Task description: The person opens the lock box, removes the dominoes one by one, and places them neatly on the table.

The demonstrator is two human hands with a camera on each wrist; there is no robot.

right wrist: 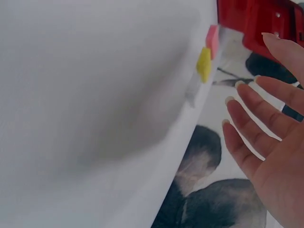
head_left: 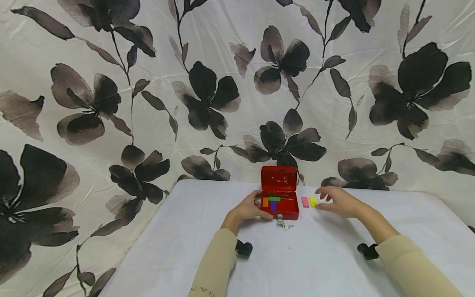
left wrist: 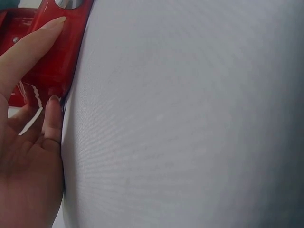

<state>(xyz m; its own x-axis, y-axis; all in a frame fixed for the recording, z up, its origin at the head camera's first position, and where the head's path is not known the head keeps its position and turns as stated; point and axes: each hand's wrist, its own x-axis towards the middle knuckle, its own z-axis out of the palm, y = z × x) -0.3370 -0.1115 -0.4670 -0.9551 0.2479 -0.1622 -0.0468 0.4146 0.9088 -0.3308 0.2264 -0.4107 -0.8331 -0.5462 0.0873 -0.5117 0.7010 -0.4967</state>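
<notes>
A red metal cash box (head_left: 291,215) stands on the table, its lid (head_left: 279,178) raised. Inside lie an orange block (head_left: 265,202), a green block (head_left: 274,199) and a purple block (head_left: 273,206). My left hand (head_left: 246,208) grips the box's left side, thumb on the front wall and fingers along the side. To the right of the box, a pink block (head_left: 305,202), a yellow block (head_left: 313,201) and a white block (right wrist: 193,90) form a row. My right hand (head_left: 343,202) hovers over the white end, fingers spread and holding nothing, partly covering that block in the head view.
Small keys (head_left: 286,226) hang from the lock at the box's front. A white cloth covers the table (head_left: 297,264), and a floral curtain (head_left: 222,49) rises behind its far edge. Black wrist mounts (head_left: 244,248) stick out from both sleeves.
</notes>
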